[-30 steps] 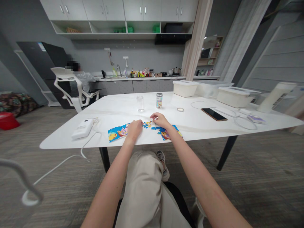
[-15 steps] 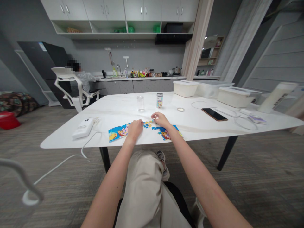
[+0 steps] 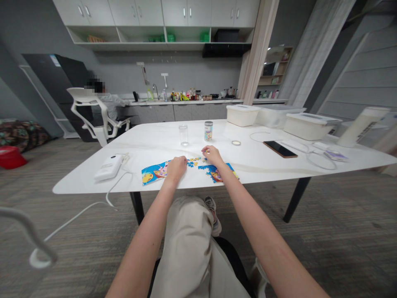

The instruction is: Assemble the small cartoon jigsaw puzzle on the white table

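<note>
My left hand [image 3: 177, 167] rests with curled fingers on the right end of a colourful cartoon picture strip [image 3: 151, 173]; what its fingertips hold, if anything, is hidden. My right hand [image 3: 213, 155] is raised a little farther out, thumb and forefinger pinched on a small bluish jigsaw piece, hard to see at this size. Between the hands lie several loose jigsaw pieces [image 3: 192, 163], yellow and blue. A partly joined jigsaw section [image 3: 214, 172] with a jagged left edge lies under my right forearm, which covers part of it.
Beyond the hands stand a clear jar [image 3: 183, 135] and a cartoon-labelled can [image 3: 208, 131], with a round lid [image 3: 236, 143] nearby. A phone [image 3: 279, 149], cables and storage boxes [image 3: 242, 116] occupy the right. A white power bank [image 3: 108, 167] lies left. Another person [image 3: 108, 105] sits at the far counter.
My right hand has moved slightly right and away from the loose pieces, its fingers drawing closer together. My left hand stays in place.
</note>
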{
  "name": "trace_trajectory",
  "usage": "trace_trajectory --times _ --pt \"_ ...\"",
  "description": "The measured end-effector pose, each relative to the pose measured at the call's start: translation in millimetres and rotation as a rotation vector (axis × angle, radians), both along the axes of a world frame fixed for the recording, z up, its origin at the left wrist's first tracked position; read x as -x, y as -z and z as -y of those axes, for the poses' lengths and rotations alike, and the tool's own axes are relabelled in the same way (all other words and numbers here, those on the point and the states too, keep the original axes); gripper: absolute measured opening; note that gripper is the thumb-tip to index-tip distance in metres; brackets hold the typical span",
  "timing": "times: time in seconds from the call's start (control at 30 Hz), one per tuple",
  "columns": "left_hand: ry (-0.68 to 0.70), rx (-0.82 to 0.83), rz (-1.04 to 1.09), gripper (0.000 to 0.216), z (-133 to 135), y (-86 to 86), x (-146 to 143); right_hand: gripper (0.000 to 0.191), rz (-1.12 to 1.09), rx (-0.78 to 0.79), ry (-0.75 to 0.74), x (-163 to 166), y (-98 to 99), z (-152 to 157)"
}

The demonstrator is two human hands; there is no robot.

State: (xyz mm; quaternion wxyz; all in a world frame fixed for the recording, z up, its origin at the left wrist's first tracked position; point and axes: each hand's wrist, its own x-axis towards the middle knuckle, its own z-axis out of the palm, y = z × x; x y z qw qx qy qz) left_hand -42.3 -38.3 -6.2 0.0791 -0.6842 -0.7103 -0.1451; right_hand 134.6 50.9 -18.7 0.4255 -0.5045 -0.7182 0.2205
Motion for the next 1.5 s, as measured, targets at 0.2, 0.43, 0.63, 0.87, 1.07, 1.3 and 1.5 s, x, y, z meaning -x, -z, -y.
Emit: trace_trajectory --times 0.2,0.43,0.63,0.87,1.07,1.3,1.5 --pt "-0.001 0.001 -0.002 0.036 -0.1 0.8 0.4 0.036 -0.058 0.045 -0.012 -0.9 -1.3 1.0" --pt "0.008 0.001 -0.006 0.035 -0.1 0.6 0.1 0.025 -0.083 0.086 -0.002 0.4 -3.8 5.4" --pt "0.007 -0.005 -0.013 0.035 0.1 0.4 -0.4 0.024 -0.037 0.085 -0.056 -0.2 -3.5 6.7" --pt "0.005 -0.005 -0.018 0.035 -1.2 2.4 0.9 0.026 0.019 0.045 -0.006 -1.6 -0.6 3.9" --pt "0.005 -0.001 -0.018 0.036 -0.2 0.7 -0.2 0.025 0.148 -0.060 -0.070 -0.7 -0.2 4.3" --pt "0.006 0.007 -0.023 0.036 0.3 -0.1 -0.7 0.014 0.291 -0.066 -0.132 0.5 2.6 5.3" --pt "0.008 0.012 -0.030 0.036 0.1 0.7 -0.6 0.016 0.376 -0.032 0.032 -2.2 -1.3 9.2"
